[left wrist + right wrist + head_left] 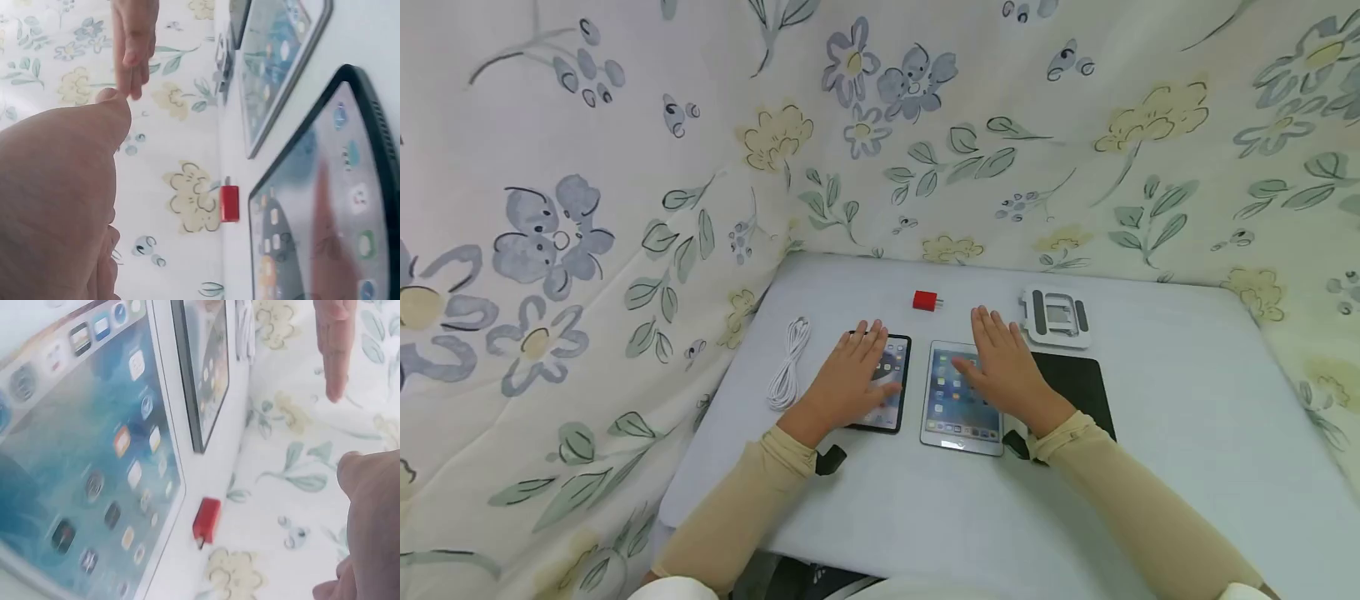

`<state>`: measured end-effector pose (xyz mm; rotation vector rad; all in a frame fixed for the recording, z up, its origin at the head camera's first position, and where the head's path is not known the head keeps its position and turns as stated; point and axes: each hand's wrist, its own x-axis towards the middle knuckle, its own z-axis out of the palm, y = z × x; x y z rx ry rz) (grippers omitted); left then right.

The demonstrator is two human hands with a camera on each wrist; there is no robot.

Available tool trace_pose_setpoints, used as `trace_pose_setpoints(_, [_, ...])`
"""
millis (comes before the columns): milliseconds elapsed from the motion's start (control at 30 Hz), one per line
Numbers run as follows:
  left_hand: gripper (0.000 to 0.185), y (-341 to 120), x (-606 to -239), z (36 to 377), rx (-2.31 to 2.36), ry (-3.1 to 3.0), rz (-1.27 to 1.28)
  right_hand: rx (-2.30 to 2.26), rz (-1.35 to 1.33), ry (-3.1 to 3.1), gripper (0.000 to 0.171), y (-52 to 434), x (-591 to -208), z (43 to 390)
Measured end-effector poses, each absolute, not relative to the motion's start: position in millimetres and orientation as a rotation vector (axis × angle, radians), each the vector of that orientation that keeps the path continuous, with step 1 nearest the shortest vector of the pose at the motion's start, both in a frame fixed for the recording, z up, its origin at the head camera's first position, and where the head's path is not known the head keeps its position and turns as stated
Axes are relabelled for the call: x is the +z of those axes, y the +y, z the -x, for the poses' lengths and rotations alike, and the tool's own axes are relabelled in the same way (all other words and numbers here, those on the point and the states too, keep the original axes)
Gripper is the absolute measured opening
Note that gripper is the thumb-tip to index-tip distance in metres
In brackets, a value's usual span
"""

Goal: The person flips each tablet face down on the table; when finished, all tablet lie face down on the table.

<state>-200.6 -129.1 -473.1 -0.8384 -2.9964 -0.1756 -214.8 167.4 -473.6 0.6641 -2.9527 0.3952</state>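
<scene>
Black tablet (886, 379) under flat left hand (850, 375), white tablet (962, 400) under flat right hand (1009, 371), contact seemingly hovering, both hands released.

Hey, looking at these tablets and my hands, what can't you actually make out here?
- Head view: the left hand hides much of the black-framed tablet screen.
- Head view: the right hand covers part of the white-framed tablet; icons are too small to read.
- Flat black pad: partly hidden by the right forearm.
</scene>
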Motion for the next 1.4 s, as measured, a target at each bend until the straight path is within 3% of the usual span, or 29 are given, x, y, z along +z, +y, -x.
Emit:
trace_pose_setpoints(467, [0.115, -145, -516, 192, 0.008, -2.953, 0.963, 0.254, -0.857, -3.129, 0.085, 91, -501, 278])
trace_pose_setpoints(633, [0.115, -143, -528, 188, 0.026, -2.956, 1.053, 0.271, -0.917, -3.199, 0.082, 77, -509, 293])
trace_pose_setpoints(1067, [0.096, -141, -531, 187, 0.006, -2.862, 1.204, 0.527, -0.885, -3.337, 0.061, 54, -516, 300])
trace_pose_setpoints(1400, [0.068, -137, -530, 182, 0.214, -2.577, 1.354, 0.411, -0.815, -3.322, 0.064, 45, -515, 301])
